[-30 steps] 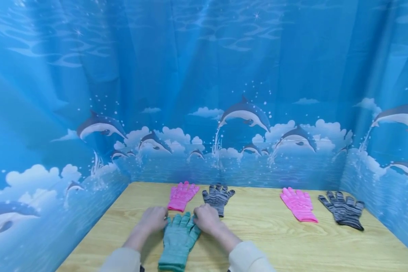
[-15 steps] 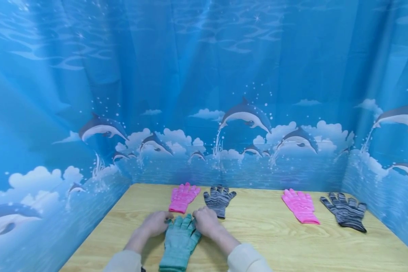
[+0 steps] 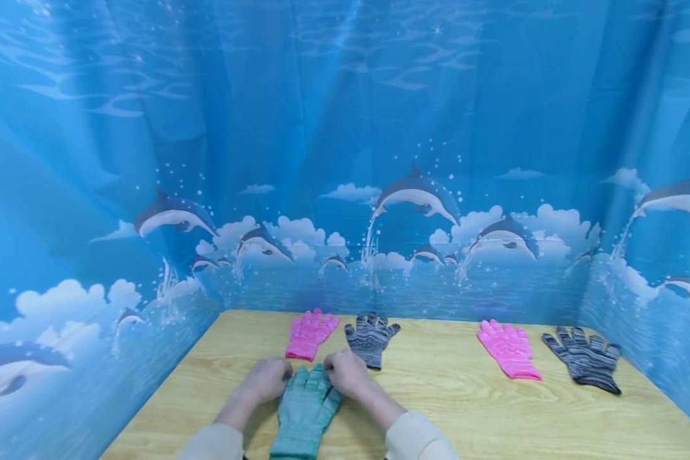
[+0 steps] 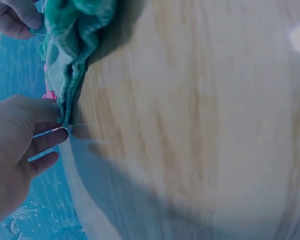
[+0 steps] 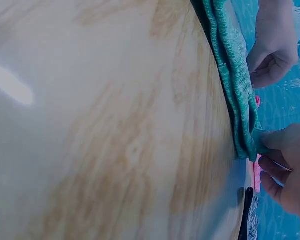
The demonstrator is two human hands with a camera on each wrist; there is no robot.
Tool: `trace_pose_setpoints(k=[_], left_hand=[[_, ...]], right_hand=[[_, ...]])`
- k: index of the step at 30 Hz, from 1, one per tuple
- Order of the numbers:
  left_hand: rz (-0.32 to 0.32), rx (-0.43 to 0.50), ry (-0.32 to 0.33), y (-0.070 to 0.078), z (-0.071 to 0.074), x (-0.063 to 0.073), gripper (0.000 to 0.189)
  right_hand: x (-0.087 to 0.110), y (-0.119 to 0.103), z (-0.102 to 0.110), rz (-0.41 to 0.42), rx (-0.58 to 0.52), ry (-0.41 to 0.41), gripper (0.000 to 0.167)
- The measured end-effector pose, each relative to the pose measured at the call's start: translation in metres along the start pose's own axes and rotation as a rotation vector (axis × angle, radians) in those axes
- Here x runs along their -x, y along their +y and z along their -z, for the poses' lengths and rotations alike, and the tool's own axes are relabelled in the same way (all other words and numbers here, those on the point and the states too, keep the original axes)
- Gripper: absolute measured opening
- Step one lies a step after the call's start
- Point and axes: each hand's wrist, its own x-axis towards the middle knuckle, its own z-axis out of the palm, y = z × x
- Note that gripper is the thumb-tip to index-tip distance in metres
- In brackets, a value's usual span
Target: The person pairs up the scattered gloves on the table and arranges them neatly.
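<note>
"What do the hands hold?"
"The left hand (image 3: 268,378) and right hand (image 3: 347,372) each pinch the green glove (image 3: 302,412) near its fingertips."
"And where is it?"
"On the counter (image 3: 448,412), between the forearms, just short of a pink glove (image 3: 312,335) and a striped glove (image 3: 370,340)."

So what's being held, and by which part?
The green glove, pinched at its finger end: left hand on one side, right hand on the other.

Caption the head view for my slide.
Left hand and right hand at a green glove, pink gloves and striped gloves lying beyond.
</note>
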Motion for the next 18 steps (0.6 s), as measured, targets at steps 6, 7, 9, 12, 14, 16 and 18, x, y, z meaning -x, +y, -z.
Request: trace_pose_setpoints(k=[6, 7, 9, 12, 14, 16, 18], left_hand=[[0.008, -0.035, -0.010, 0.000, 0.002, 0.000, 0.005], [0.002, -0.042, -0.004, 0.000, 0.002, 0.000, 0.003], [-0.014, -0.060, 0.008, 0.000, 0.002, 0.001, 0.001], [-0.038, -0.079, 0.028, -0.001, 0.002, 0.002, 0.002], [-0.047, -0.086, 0.029, -0.002, 0.002, 0.001, 0.001], [-0.047, -0.079, 0.025, -0.002, 0.002, 0.001, 0.002], [-0.042, -0.074, 0.016, -0.002, 0.002, 0.001, 0.004]], right_hand=[[0.000, 0.011, -0.012, 0.064, 0.019, -0.025, 0.011], [0.000, 0.010, -0.012, 0.057, 0.037, -0.035, 0.011], [-0.001, 0.008, -0.012, 0.047, 0.078, -0.050, 0.010], [0.000, 0.000, -0.004, 0.016, 0.138, -0.083, 0.007], [-0.001, -0.002, -0.003, 0.014, 0.177, -0.086, 0.008], [-0.001, -0.002, -0.002, 0.020, 0.203, -0.076, 0.010], [-0.002, 0.000, -0.002, 0.027, 0.231, -0.062, 0.010]])
